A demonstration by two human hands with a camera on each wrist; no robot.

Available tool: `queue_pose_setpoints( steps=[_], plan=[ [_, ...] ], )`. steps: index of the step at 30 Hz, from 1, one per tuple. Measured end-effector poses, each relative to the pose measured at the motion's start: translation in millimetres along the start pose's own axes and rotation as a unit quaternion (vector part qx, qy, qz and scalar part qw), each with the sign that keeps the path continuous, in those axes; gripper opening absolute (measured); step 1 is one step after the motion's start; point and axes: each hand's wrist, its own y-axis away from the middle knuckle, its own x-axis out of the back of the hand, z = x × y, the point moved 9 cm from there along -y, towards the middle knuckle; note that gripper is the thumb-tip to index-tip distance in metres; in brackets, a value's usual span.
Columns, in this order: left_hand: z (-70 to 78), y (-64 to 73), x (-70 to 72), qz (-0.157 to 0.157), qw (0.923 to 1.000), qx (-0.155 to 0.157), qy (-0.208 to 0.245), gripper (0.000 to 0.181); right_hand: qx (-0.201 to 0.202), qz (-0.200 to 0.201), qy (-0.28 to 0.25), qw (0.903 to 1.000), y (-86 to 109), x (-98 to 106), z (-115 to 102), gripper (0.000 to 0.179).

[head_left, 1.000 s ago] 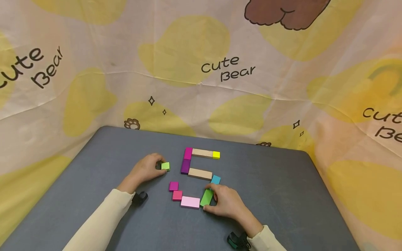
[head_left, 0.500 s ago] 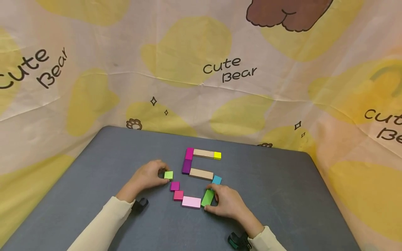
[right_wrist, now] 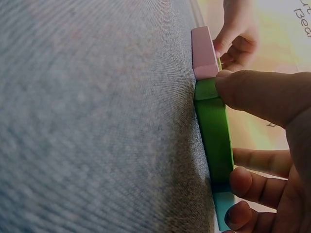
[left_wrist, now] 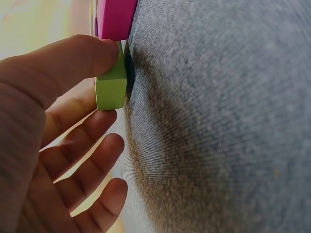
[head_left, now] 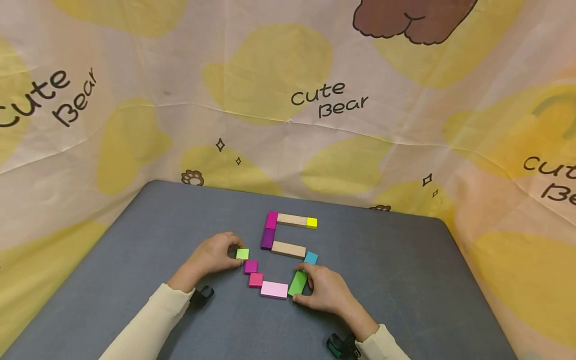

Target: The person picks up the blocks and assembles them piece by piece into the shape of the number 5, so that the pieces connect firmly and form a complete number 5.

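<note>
Between thumb and index finger my left hand pinches a light green block, which sits at the upper left corner of a magenta block. In the left wrist view the thumb lies on that light green block, close to the magenta one. My right hand holds a longer green block by its two ends. That green block lies between a pink block and a blue block; in the right wrist view some fingers touch the blue end.
A crimson block joins the magenta and pink ones. Farther back lie two wooden-coloured blocks, a purple block, another magenta block and a yellow block. All rest on a grey table before a printed cloth.
My left hand has brought the light green block down and slightly right, to the magenta block's corner. My right hand has stayed on the green block.
</note>
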Motion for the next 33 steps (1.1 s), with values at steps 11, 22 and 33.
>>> queue_pose_setpoints(
  steps=[11, 22, 33],
  plan=[
    [-2.3, -3.6, -4.4, -0.009, 0.9999, 0.011, -0.004, 0.027, 0.001, -0.003, -0.001, 1.0000, -0.9, -1, 0, 0.058],
    [-1.5, -3.4, -6.1, -0.015, 0.9998, 0.015, 0.000, 0.028, -0.002, -0.013, -0.002, 0.9999, -3.0, -5, 2, 0.060],
    [-0.1, 1.1, 2.1, 0.000, 1.0000, -0.005, 0.005, 0.029, 0.029, 0.025, -0.025, 0.9990, -4.3, 22, 9, 0.054]
  ],
)
